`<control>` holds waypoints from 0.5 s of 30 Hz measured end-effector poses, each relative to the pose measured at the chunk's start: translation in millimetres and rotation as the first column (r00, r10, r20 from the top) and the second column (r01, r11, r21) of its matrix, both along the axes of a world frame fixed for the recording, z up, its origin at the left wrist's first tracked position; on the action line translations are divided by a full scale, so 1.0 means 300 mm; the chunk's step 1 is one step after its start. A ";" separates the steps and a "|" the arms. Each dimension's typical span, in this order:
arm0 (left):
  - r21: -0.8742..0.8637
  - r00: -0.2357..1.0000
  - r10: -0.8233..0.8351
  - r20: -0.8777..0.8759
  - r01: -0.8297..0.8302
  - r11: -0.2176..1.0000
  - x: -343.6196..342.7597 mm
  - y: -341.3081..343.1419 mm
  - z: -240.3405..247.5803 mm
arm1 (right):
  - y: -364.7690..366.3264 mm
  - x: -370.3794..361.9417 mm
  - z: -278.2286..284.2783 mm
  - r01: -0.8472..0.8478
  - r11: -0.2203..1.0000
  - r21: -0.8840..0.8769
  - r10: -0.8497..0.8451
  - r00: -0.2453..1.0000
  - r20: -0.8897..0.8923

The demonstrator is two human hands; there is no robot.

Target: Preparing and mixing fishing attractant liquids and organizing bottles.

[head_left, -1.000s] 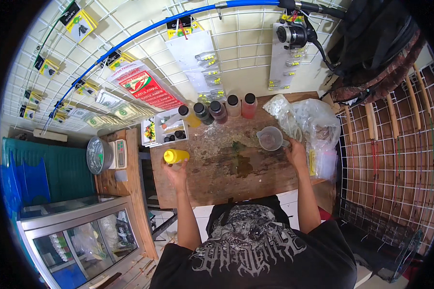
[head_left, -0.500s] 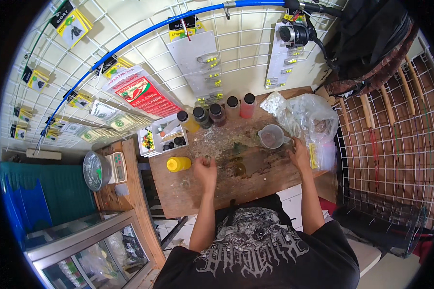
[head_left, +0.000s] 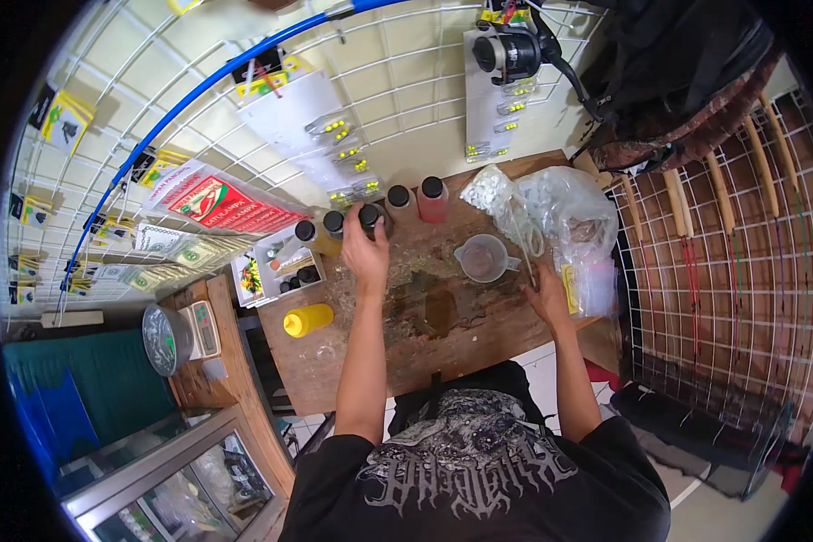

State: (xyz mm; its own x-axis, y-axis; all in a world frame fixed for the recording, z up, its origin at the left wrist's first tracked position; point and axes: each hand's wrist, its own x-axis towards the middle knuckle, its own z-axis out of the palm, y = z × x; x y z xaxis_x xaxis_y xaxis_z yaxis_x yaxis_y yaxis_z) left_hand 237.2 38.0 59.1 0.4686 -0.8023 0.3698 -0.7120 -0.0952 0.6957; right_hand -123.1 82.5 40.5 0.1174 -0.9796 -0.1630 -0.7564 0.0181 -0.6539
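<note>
Round black-capped bottle [head_left: 370, 215]: standing beyond and left of the clear plastic measuring cup [head_left: 481, 259]; left hand [head_left: 366, 254] is gripping its top, fingers curled, presumably for steadiness. Right hand [head_left: 549, 295]: loosely open, seemingly holding nothing, is sitting just right of the cup, apparently for easy reach.
</note>
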 end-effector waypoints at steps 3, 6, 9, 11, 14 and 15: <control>-0.014 0.999 0.036 -0.023 -0.036 0.999 -0.007 0.032 -0.002 | -0.064 -0.022 -0.011 -0.081 0.984 -0.157 0.079 0.997 -0.021; -0.034 0.997 0.053 -0.052 -0.055 0.998 -0.027 0.076 0.010 | -0.116 -0.036 -0.001 -0.112 0.986 -0.124 0.114 0.993 0.009; 0.003 0.998 0.050 0.028 -0.050 0.999 -0.054 0.104 0.024 | -0.164 -0.048 0.023 -0.134 0.988 -0.073 0.137 0.990 0.032; -0.001 1.000 0.022 0.021 -0.022 1.000 -0.075 0.113 0.023 | -0.186 -0.060 0.039 -0.131 0.991 -0.015 0.132 0.991 0.038; 0.041 0.995 0.092 -0.046 -0.090 0.995 -0.088 0.107 -0.005 | -0.209 -0.069 0.042 -0.126 0.992 0.000 0.126 0.991 0.052; 0.038 0.994 0.101 -0.043 -0.099 0.994 -0.076 0.111 -0.030 | -0.210 -0.066 0.046 -0.132 0.990 -0.040 0.135 0.989 0.065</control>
State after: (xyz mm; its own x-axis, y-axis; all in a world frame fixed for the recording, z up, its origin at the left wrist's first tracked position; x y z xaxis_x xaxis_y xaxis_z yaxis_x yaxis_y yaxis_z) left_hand 214.4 71.3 50.0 0.5628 -0.7629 0.3181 -0.6658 -0.1903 0.7215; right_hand -142.8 19.4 54.2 0.2570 -0.9595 -0.1156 -0.7048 -0.1043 -0.7017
